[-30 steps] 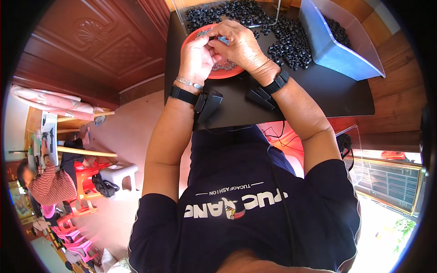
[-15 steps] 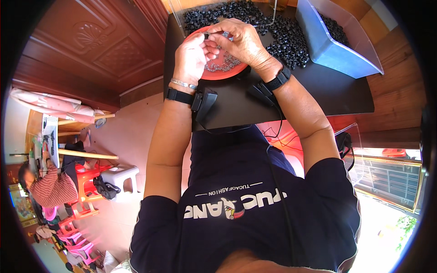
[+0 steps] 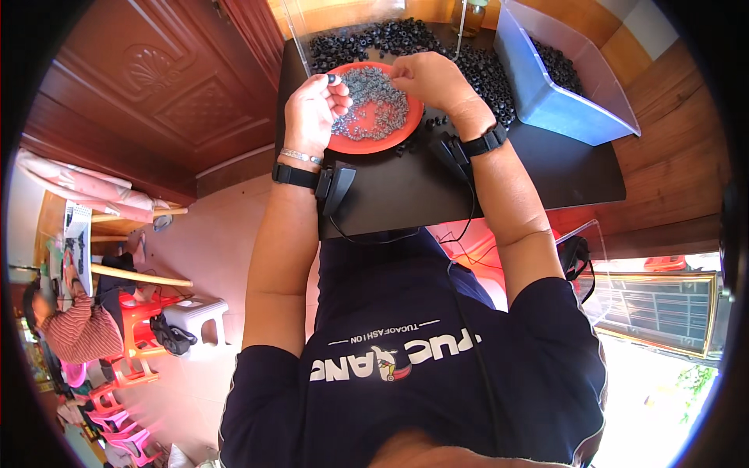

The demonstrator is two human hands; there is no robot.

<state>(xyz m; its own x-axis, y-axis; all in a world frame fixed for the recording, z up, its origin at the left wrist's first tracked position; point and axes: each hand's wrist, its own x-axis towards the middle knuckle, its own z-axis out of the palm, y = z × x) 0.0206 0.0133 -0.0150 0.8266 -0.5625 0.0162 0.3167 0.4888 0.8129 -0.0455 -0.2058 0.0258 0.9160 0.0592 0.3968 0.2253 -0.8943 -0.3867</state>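
My left hand (image 3: 310,113) is closed at the left rim of a round red-orange plate (image 3: 368,147). It pinches a small black ring-shaped part (image 3: 334,79) between thumb and fingertips, with the other fingers curled. Many tiny grey metal-looking pieces (image 3: 376,87) lie spread over the plate. Over the plate's upper right rim is my right hand (image 3: 434,80), palm down, fingers pressed together at the tips. Whatever those fingertips hold, if anything, is too small to make out. The two hands are apart.
Loose black parts (image 3: 482,82) are heaped across the back of the dark table (image 3: 566,168). A translucent blue bin (image 3: 558,105) with more of them stands at the right. Cables run from black wrist devices. Far left, a person (image 3: 82,327) in stripes sits near stools.
My hands, together over the plate before, have separated. The right one has moved right; the left still holds the black part. More of the plate and its grey pieces shows.
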